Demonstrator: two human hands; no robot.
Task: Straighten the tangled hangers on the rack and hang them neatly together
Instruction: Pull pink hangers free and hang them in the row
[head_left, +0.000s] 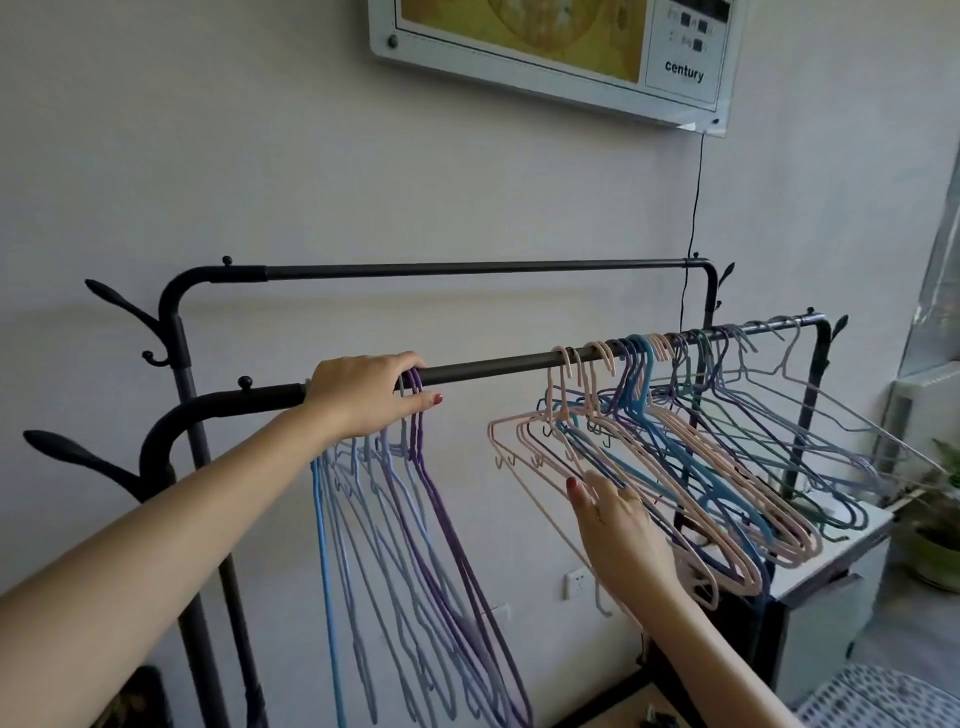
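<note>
Rack: black metal, two horizontal rails, the back one higher, the front one lower and sloping up to the right. Branch-shaped pegs on the left and right posts.

Left bunch: blue, lilac and purple hangers, hooked on the front rail near its left end, hanging close together and roughly parallel, bodies pointing down.

Left hand: laid over the front rail at the hooks of the left bunch. Fingers curled over the top of the rail, thumb under it, clamped on the rail and the hooks together. Red nail polish on the thumb.

Right bunch: pink, blue, purple, green and pale grey hangers on the right half of the front rail, hooks spread along it, bodies crossed and overlapping at differing tilts, fanning out to the right.

Right hand: below the rail, at the lower left of the right bunch. Fingers reach in among the pink and blue hangers; thumb apart on the near side, touching a pink wire. Whether they are closed on a hanger cannot be told. Ring on one finger.

Gap: bare rail between the two bunches.

Surroundings: framed panel on the wall, marked "century", with a black cord running down behind the rack. White cabinet under the right bunch. Potted plant at far right. Wall socket low on the wall.
</note>
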